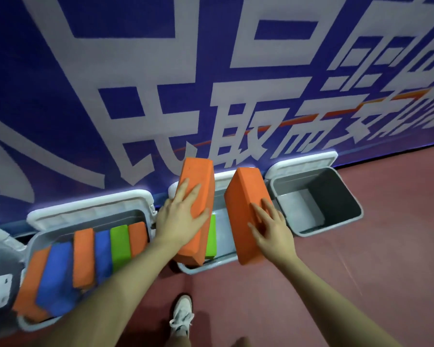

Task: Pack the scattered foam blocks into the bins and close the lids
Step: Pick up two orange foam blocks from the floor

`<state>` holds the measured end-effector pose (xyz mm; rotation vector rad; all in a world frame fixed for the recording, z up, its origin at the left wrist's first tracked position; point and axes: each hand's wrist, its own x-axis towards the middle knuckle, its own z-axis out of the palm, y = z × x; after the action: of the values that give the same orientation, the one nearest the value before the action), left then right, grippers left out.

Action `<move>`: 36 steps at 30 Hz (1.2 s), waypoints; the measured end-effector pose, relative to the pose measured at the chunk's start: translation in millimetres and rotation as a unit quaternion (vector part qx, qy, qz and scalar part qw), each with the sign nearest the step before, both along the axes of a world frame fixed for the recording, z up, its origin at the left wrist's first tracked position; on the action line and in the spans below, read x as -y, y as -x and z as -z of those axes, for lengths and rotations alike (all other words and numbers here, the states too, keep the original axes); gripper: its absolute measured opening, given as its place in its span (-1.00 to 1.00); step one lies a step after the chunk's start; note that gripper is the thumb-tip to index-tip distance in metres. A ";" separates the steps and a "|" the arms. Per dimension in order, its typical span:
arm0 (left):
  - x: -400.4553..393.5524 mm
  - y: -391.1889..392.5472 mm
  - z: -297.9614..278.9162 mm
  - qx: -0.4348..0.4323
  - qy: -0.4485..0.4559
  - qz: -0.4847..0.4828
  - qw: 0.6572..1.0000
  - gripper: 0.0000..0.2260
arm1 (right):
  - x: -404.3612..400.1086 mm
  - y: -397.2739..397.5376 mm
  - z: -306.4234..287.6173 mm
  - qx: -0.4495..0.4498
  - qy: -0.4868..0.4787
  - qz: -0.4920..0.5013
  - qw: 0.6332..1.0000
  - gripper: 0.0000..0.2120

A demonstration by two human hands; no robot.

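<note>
1. Nearest the camera, a white sneaker [182,315] stands on the red floor [348,284], just in front of a row of bins along the blue banner wall [110,96].
2. Left hand [181,216] grasps one orange block [194,209] with fingers spread across its face, holding it tilted over the middle bin [226,261], where a green block [211,236] already sits.
3. Right hand [271,229] grips a second orange block [247,214] at that bin's right edge.
4. Left bin [133,214] is crowded with orange, blue and green blocks; the right bin [336,221] looks empty, its lid raised.
5. Risk, as I judge it: both blocks going down together may jam against each other or the green block, and any left standing proud would stop the lid closing.
6. A block could also catch the rim and tip onto the floor.
</note>
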<state>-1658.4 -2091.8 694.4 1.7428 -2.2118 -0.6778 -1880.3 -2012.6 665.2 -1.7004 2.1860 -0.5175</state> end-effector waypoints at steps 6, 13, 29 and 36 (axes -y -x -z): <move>58.1 61.2 64.6 0.055 -0.066 0.057 0.995 -0.42 | 63.8 46.9 55.0 -0.042 -0.119 -0.005 0.992 -0.47; 89.7 127.3 216.8 0.021 -0.144 0.003 0.989 -0.43 | 113.5 104.1 191.4 -0.018 -0.186 -0.004 0.982 -0.44; 104.5 203.1 431.5 0.088 -0.235 -0.019 0.968 -0.48 | 139.2 140.4 389.5 0.036 -0.221 -0.041 0.974 -0.49; 101.0 182.0 363.2 0.112 -0.184 0.088 0.973 -0.54 | 131.8 134.9 328.5 0.038 -0.252 -0.020 0.967 -0.54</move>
<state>-1840.4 -2192.8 331.2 1.8848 -2.5478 -1.0371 -2015.2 -2144.4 336.7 -1.4152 1.9991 -0.0047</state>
